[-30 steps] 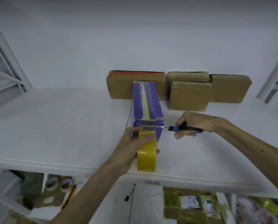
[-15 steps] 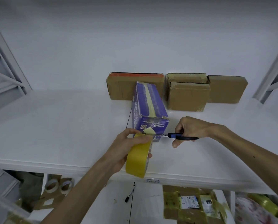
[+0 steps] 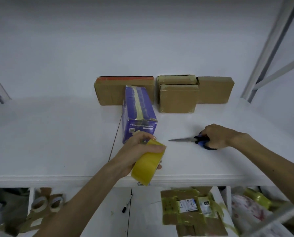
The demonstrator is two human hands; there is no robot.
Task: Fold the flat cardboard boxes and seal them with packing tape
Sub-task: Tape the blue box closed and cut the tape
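Observation:
A purple box (image 3: pixel 139 115) stands on the white table (image 3: pixel 57 134), a strip of yellowish tape running along its top. My left hand (image 3: pixel 139 151) grips a yellow tape roll (image 3: pixel 148 165) just in front of the box, near the table's front edge. To the right, my right hand (image 3: pixel 218 135) holds blue-handled scissors (image 3: pixel 190 140) low over the table, their closed blades pointing left toward the box and apart from it.
Three brown cardboard boxes (image 3: pixel 177 98) stand along the back wall behind the purple one. A thin dark cord (image 3: pixel 115 135) runs across the table. Below the table lie tape rolls (image 3: pixel 45 203), a marker (image 3: pixel 127 203) and a taped parcel (image 3: pixel 189 209).
The scissors have come away from the box's near end and moved right and down to the table. The tape roll has dropped back toward the table edge, free of the box.

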